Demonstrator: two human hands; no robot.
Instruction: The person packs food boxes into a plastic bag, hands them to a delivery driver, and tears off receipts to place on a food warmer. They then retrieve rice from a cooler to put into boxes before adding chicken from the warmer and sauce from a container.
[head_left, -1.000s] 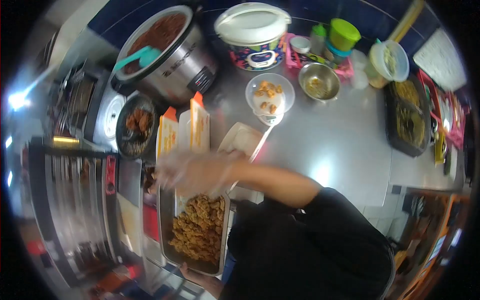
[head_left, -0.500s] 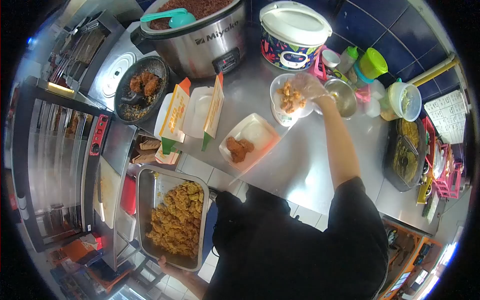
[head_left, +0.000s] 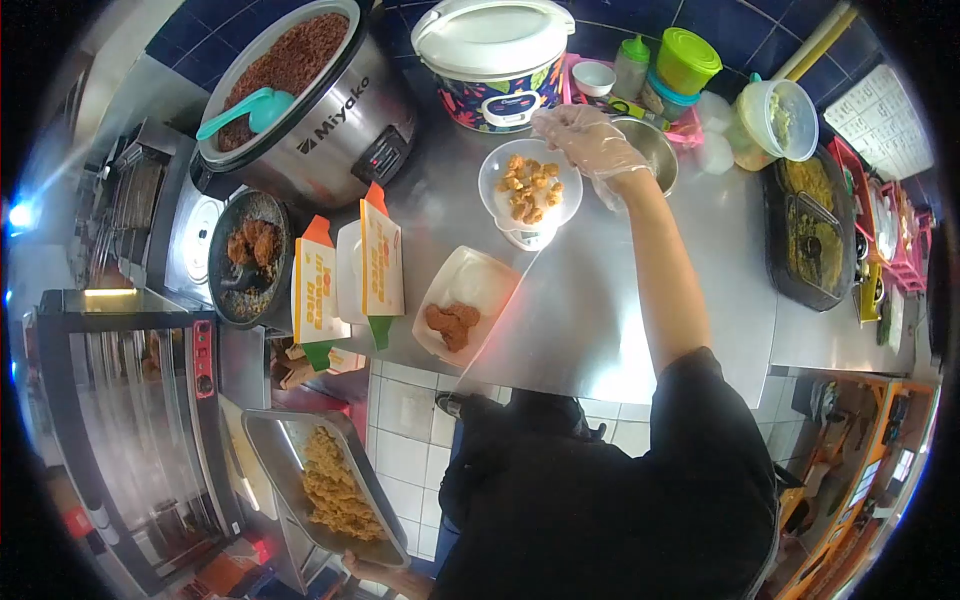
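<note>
My right hand (head_left: 590, 143), in a clear plastic glove, is raised over the counter, its fingers drawn together; whatever they may hold is hidden. Just left of it a white bowl (head_left: 530, 190) on a small scale holds light brown chunks (head_left: 528, 187). Low in the view, my left hand (head_left: 362, 568) grips the bottom edge of a metal tray (head_left: 383, 500) of fried pieces (head_left: 338, 485). An open paper box (head_left: 478, 287) with a piece of fried chicken (head_left: 453, 326) sits near the counter's front edge.
Two upright printed boxes (head_left: 381, 262) stand beside a stone mortar (head_left: 250, 260) with chicken. Behind are a large cooker (head_left: 330, 120) of brown rice and a patterned rice container (head_left: 492, 75). A metal bowl (head_left: 648, 150) and green-lidded tub (head_left: 688, 60) stand right; farther right is a black pan (head_left: 812, 235).
My right hand has lifted away from the white bowl, whose chunks now show inside it. The tray in my left hand has tilted and shifted down. The camera view has turned.
</note>
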